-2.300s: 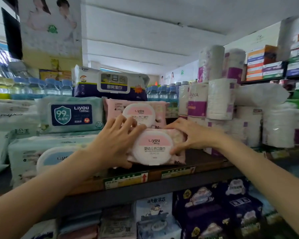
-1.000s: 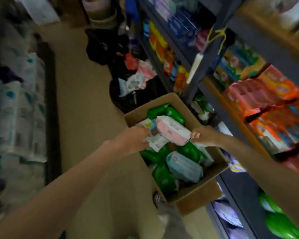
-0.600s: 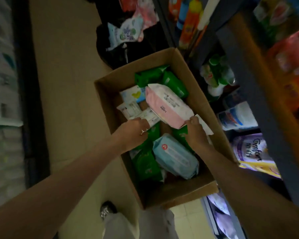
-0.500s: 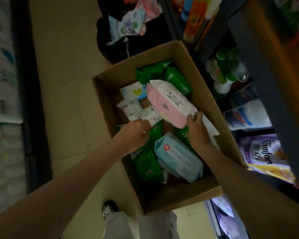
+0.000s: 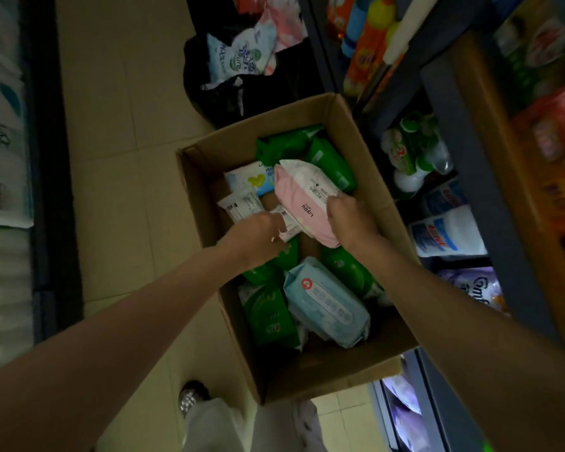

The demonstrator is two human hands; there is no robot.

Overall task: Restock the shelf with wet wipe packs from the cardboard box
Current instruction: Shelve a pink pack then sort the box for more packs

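An open cardboard box (image 5: 346, 376) stands on the floor below me, holding several wet wipe packs. A pink Liyou pack (image 5: 302, 199) lies tilted on top of the pile, and my right hand (image 5: 353, 223) grips its near right end. My left hand (image 5: 258, 241) is closed on a small white pack (image 5: 286, 223) right beside the pink one. A pale blue pack (image 5: 327, 303) lies nearer me, with green packs (image 5: 269, 316) around it and more green packs (image 5: 331, 164) at the far end.
Dark metal shelving (image 5: 463, 132) runs along the right with bottles, refill pouches and orange packs. A black bag (image 5: 242, 83) with loose packets sits beyond the box. White paper goods (image 5: 0, 125) line the left. My shoe (image 5: 191, 394) stands on the tiled floor beside the box.
The view dropped from the upper shelf to the box on the floor. My right hand slid up onto the pink pack and closed on it; my left hand closed on the small white pack.
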